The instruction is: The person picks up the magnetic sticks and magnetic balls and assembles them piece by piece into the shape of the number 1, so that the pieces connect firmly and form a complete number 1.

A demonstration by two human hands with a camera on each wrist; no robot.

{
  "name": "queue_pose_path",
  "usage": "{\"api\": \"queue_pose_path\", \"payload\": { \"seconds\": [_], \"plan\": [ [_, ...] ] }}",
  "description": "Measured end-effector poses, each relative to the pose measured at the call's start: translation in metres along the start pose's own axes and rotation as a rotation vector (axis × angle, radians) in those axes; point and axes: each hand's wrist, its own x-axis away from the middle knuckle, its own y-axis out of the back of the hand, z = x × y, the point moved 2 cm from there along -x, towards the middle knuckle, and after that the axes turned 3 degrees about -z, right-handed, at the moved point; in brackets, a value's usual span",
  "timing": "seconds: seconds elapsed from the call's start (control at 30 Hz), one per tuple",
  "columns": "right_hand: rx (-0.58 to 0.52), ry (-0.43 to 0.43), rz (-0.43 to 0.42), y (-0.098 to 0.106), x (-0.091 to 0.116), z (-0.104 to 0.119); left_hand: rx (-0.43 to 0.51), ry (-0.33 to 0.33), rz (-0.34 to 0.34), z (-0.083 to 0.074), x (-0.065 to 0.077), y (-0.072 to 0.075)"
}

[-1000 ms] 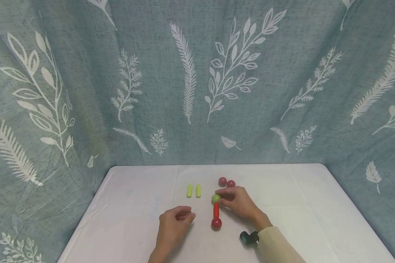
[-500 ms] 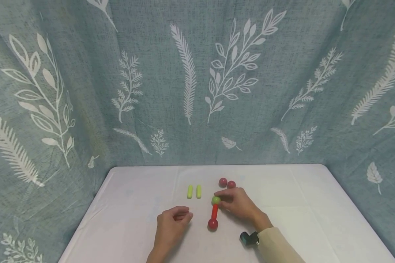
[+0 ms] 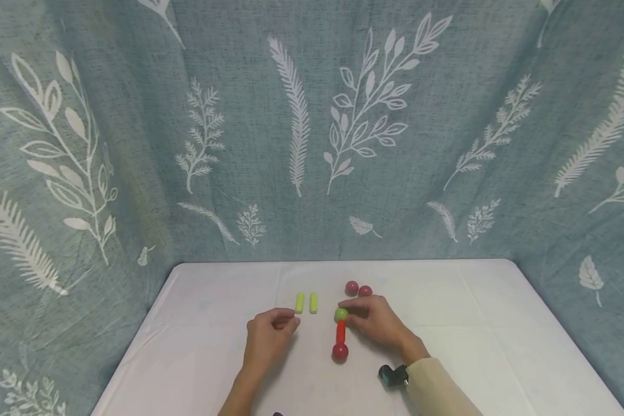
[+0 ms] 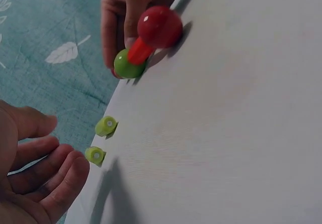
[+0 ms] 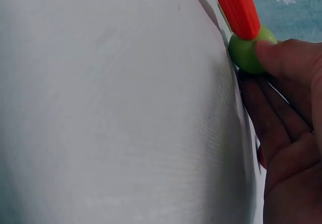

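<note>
My right hand [image 3: 378,321] pinches a green ball [image 3: 340,314] between thumb and fingers. A red rod [image 3: 341,331] joins that ball to a shiny red ball [image 3: 340,352], which points toward me; the right wrist view shows the rod [image 5: 236,7] meeting the green ball [image 5: 249,53] under my thumb. My left hand [image 3: 271,340] holds nothing, its fingers loosely bent, with the fingertips close to two yellow-green rods [image 3: 299,303]. In the left wrist view these rods [image 4: 105,126] lie side by side just beyond the fingers, a small pale spot on each near end.
Two more red balls [image 3: 351,288] sit together behind my right hand. A white cloth covers the table [image 3: 468,323], and a blue-green curtain [image 3: 312,127] with a white leaf pattern hangs behind it. A small black device [image 3: 393,376] is at my right wrist.
My left hand has moved forward, nearer the yellow-green rods. The red ball end swung slightly left, then back right, while my right hand keeps its pinch on the green ball.
</note>
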Motion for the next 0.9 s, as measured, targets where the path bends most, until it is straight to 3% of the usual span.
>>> {"api": "queue_pose_path", "payload": {
  "seconds": [0.3,0.6,0.9],
  "plan": [
    [0.010,0.019,-0.008,0.000,-0.001,-0.002,-0.052,-0.026,-0.041,0.003,-0.027,-0.008],
    [-0.034,-0.027,-0.012,-0.001,-0.002,-0.009,-0.143,0.032,-0.075,0.005,-0.052,-0.020],
    [-0.088,-0.088,0.000,0.002,-0.001,-0.009,-0.295,0.044,0.002,0.001,-0.066,-0.030]
  ]
}}
